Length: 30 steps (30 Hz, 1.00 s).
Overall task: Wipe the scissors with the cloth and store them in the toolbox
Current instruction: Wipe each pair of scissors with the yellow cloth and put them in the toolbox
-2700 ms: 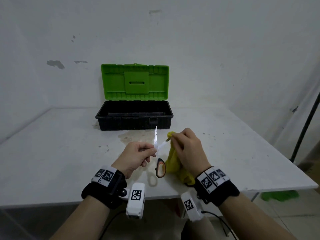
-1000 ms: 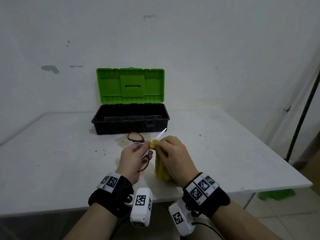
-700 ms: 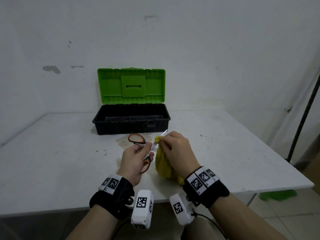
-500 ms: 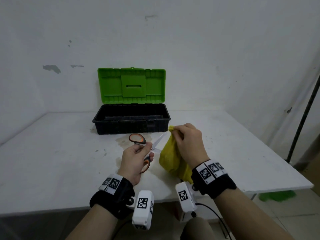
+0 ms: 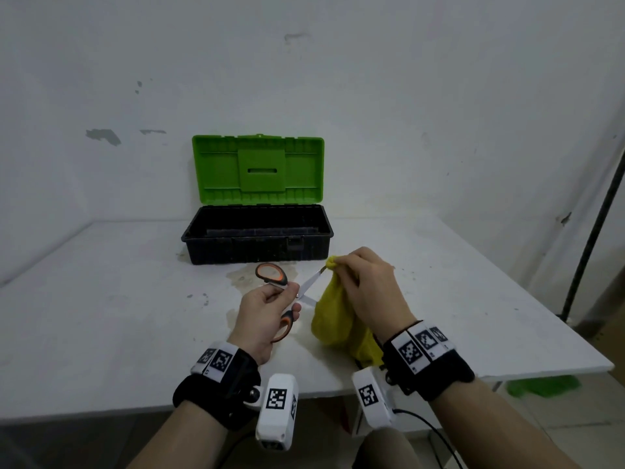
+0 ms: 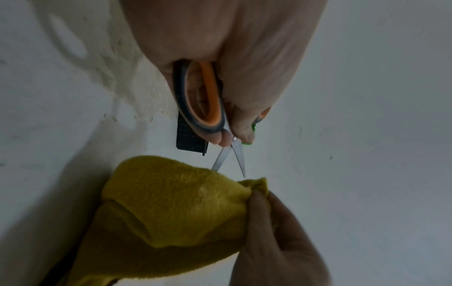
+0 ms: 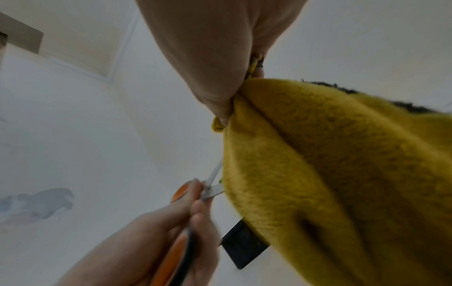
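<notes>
Above the table's front middle, my left hand [image 5: 282, 299] grips the orange-and-black scissors [image 5: 270, 274] near the pivot, blades spread apart and pointing right. My right hand [image 5: 333, 264] pinches the bunched yellow cloth [image 5: 333, 319] at the tip of the upper blade; the rest of the cloth hangs down over the lower blade's tip. The left wrist view shows the scissors [image 6: 208, 104] in my left hand and the cloth [image 6: 176, 203] just past the blade tips. In the right wrist view the cloth [image 7: 342, 174] covers the blade ends of the scissors [image 7: 215, 174]. The black toolbox [image 5: 257, 252] stands behind, its green lid [image 5: 257, 170] upright.
The white table [image 5: 101, 316] has a yellowish stain [image 5: 243, 275] in front of the toolbox. A black pole [image 5: 592, 231] stands at the right, off the table. Something green [image 5: 541, 389] lies on the floor beyond the table's right front corner.
My right hand slid the cloth outward along the upper blade, from near the pivot to the tip. Before that, my left hand turned the scissors from pointing up to pointing right.
</notes>
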{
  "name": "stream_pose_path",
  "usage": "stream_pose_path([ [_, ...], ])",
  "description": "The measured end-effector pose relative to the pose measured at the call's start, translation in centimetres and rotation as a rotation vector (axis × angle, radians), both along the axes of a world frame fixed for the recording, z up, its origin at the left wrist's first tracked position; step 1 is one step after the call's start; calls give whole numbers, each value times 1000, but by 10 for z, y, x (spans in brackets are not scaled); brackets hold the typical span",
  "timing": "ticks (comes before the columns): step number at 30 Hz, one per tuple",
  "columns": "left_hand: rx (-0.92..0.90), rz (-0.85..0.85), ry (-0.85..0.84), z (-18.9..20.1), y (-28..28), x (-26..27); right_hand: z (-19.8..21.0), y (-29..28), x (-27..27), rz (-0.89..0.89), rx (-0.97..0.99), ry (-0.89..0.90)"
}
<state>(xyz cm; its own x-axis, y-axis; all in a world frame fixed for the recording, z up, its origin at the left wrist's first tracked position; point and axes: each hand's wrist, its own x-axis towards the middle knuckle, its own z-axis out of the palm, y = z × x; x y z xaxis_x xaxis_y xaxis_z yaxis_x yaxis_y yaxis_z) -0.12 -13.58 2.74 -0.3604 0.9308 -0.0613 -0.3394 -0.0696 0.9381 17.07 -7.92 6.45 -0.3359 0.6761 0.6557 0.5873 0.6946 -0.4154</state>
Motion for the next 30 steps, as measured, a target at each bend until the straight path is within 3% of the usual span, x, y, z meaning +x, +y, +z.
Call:
stream_pose_path([
  [5, 34, -42, -6, 0, -1, 7, -12, -26, -21, 131, 26, -157],
  [13, 16, 6, 2, -1, -3, 1, 5, -1, -6, -80, -81, -4],
  [17, 19, -16, -33, -2, -1, 1, 4, -30, -21, 80, 25, -137],
  [19, 19, -39, -21, -2, 0, 4, -5, -37, -29, 118, -38, -190],
  [26, -29, 5, -39, -3, -2, 5, 3, -3, -14, -75, -147, -86],
  [30, -67, 33, -140, -3, 2, 1, 16, -17, -11, -69, -111, -56],
])
